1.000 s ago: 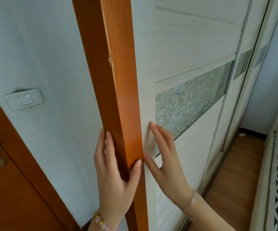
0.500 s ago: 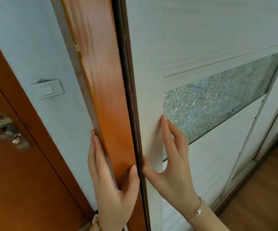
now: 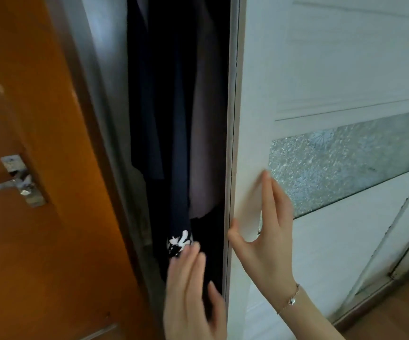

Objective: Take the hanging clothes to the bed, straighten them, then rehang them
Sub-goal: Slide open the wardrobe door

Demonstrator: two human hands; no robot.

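The white sliding wardrobe door stands partly slid to the right, leaving a narrow dark gap. Inside the gap hang clothes: a dark navy garment with a white-patterned cuff and a pale mauve garment beside it. My right hand presses flat on the door's face, thumb at its edge. My left hand is raised in front of the gap with straight fingers, its fingertips just below the patterned cuff, holding nothing. The hangers and rail are out of view.
An orange wooden room door with a metal lever handle stands close on the left, beside the wardrobe's orange side panel. A frosted glass band crosses the sliding door. Wooden floor shows at the lower right.
The sliding door has moved to the right, uncovering the hanging clothes. My left hand has let go of the orange panel edge and come in front of the gap. My right hand stays on the door.
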